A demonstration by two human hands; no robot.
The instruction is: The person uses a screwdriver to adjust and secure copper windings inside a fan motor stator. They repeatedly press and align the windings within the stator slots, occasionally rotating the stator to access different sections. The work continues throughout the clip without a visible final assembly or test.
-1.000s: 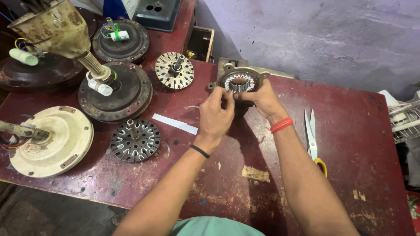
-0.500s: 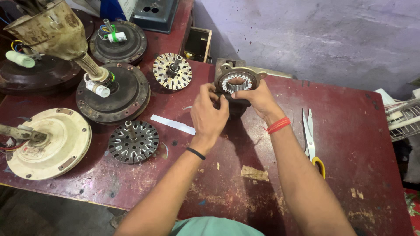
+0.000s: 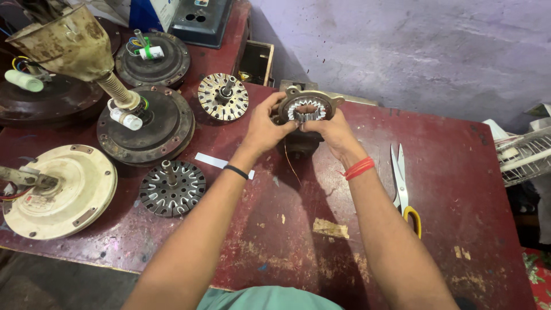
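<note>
Ring-shaped stator (image 3: 307, 109) clamped in both hands' grip (left hand (image 3: 265, 127), right hand (image 3: 332, 131)), near table's far edge (image 3: 425, 112).

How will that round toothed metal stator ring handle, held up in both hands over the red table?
The stator ring looks like solid stacked metal, so it is probably stiff and heavy for its size. Both the left hand and the right hand grip it, which fits that. Being round, it may roll if set on edge. The thin wire hanging below looks floppy and could snag.

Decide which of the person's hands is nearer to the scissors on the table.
Right. The right hand grips the motor stator ring just left of the scissors; the left hand grips the ring's far side, farther away.
</note>
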